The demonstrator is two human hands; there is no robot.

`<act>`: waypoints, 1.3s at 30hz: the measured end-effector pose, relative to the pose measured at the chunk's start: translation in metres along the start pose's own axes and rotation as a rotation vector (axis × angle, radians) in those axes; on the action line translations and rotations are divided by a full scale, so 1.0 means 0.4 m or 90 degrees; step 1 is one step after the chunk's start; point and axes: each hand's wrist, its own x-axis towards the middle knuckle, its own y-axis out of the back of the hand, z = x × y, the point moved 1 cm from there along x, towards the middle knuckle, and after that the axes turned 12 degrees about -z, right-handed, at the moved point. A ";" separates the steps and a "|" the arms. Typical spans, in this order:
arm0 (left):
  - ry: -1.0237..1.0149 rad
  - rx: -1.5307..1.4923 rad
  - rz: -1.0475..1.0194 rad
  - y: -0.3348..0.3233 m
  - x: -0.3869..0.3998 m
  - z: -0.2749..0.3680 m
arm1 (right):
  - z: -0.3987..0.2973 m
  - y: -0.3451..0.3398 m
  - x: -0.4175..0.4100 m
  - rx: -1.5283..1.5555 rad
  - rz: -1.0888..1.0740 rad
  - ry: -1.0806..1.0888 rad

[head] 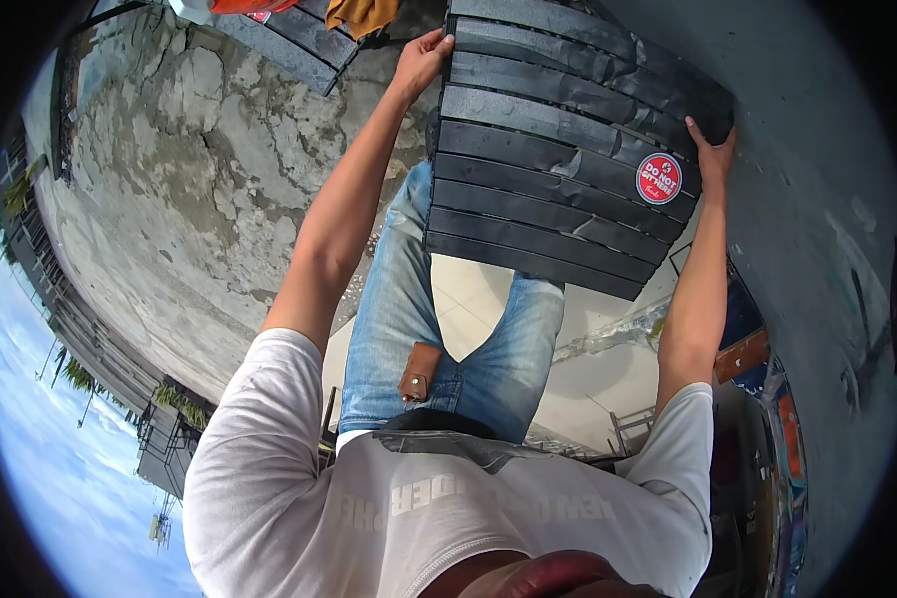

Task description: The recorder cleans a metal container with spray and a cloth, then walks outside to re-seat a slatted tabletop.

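A dark slatted panel (546, 149), perhaps a bench or table top, spans the space in front of my legs. Its slats look wet or worn in patches, and a round red sticker (658, 179) with writing is stuck near its right edge. My left hand (423, 63) grips the panel's upper left edge, with the thumb on the rim. At the right edge my right hand (711, 153) holds the panel, thumb on top and the other fingers partly hidden. A brown leather pouch (421, 371) hangs at the front of my jeans.
Another dark slatted surface (299, 56) stands at the upper left, bearing an orange object (250, 6) and a brown cloth (361, 15). Cracked, stained concrete (217, 149) lies to the left, pale tiles (467, 306) under me. A grey wall (815, 187) rises close on the right.
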 end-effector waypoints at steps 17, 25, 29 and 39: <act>0.141 0.717 0.188 -0.062 0.019 0.094 | -0.033 -0.001 0.006 0.023 -0.035 -0.014; 0.084 0.111 0.080 -0.063 -0.146 -0.040 | 0.093 0.003 -0.177 0.201 0.089 -0.136; 0.272 -0.216 0.051 -0.100 -0.358 -0.183 | 0.232 -0.017 -0.437 0.185 -0.150 -0.362; 0.300 -0.002 0.065 -0.183 -0.514 -0.285 | 0.268 -0.015 -0.645 0.544 -0.219 -0.516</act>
